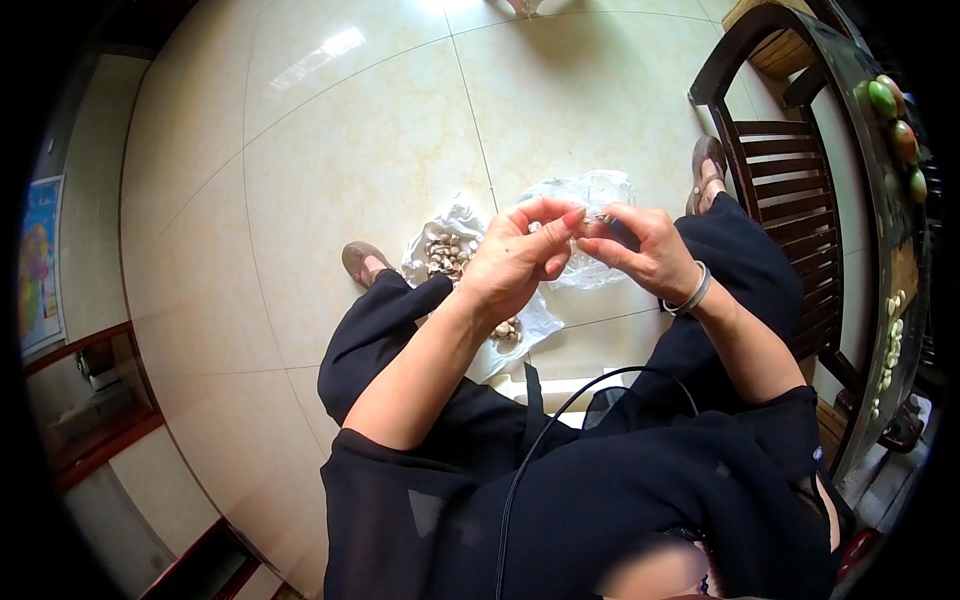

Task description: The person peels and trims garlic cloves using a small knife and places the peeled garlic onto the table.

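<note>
My left hand (515, 255) is raised in front of me with its fingers curled and thumb pressed in, around something small and pale that is mostly hidden. Close beside it, my right hand (645, 250) pinches with thumb and forefinger at a small item too tiny to name. Below and left of the hands, a white plastic bag (540, 318) lies on the floor, holding small brownish-white pieces (448, 256) that look like mushrooms or bulbs. Behind the hands, a clear plastic bag (600, 273) is spread on the tiles.
A dark slatted wooden chair (790, 190) stands at the right. Beyond it, a dark table (905, 245) bears green and red fruits (904, 142) and a row of small pale pieces (892, 345). A wooden cabinet (100, 400) is at the left. A black cord (570, 400) crosses my lap.
</note>
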Tool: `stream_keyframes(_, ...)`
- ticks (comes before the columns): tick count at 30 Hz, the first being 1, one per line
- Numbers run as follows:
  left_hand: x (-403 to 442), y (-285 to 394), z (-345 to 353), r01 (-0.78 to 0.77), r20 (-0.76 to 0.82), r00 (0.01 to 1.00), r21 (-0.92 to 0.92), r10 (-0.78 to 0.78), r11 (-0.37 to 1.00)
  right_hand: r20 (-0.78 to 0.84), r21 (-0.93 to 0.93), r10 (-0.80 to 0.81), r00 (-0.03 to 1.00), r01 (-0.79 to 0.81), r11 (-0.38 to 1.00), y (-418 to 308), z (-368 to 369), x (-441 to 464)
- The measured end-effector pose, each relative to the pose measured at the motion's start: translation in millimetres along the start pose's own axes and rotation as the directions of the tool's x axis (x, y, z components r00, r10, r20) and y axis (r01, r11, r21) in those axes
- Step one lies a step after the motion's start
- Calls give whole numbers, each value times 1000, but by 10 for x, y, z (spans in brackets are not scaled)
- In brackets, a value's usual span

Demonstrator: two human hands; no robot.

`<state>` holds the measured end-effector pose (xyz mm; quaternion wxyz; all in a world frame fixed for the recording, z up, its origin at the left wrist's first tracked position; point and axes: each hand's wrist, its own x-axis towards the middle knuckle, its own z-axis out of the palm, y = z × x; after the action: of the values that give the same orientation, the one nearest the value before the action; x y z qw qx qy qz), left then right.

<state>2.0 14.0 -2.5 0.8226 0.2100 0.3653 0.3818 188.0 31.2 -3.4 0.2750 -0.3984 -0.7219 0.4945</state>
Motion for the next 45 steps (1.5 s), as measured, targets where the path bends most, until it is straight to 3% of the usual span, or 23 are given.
stream_keyframes(3, -15, 40, 27, -10, -20, 1000, 4, 10, 1000, 8, 15, -17, 1000, 17, 1000, 1, -7, -4)
stream_keyframes(5, -19, 53, 27, -18, -42, 999, 16, 19, 1000, 11, 165, 4, 1000, -6, 986, 24, -7, -18)
stream_keyframes(10, -10, 47, -30, -74, -55, 996, -7, 74, 997, 48, 183, 66, 997, -73, 980, 48, -1, -20)
stream_keyframes(13, -4, 35, -58, -70, -82, 994, -14, 69, 997, -35, 127, 20, 999, -15, 992, 60, 14, -17)
stream_keyframes(15, -6, 33, -59, -64, -94, 994, -13, 62, 998, -41, 48, 77, 996, -75, 996, 18, -11, -10)
stream_keyframes(18, -5, 32, -51, -59, -122, 991, -8, 58, 998, -72, 70, 105, 992, -100, 993, -5, -17, 0)
stream_keyframes(25, 17, -21, -83, -64, -155, 986, -44, 56, 997, -27, -152, 153, 988, -155, 976, 19, -34, -1)
stream_keyframes(27, 23, -34, -82, -56, -160, 986, -51, 47, 997, -53, -19, 99, 994, -100, 995, 77, 1, -14)
stream_keyframes(33, 28, -96, -49, -43, -171, 985, -62, 32, 997, -64, 284, 156, 986, -132, 950, 84, 62, -11)
stream_keyframes(45, 16, -130, -19, -60, -173, 982, 90, 75, 994, 0, 429, 156, 988, -141, 892, 98, 64, 2)
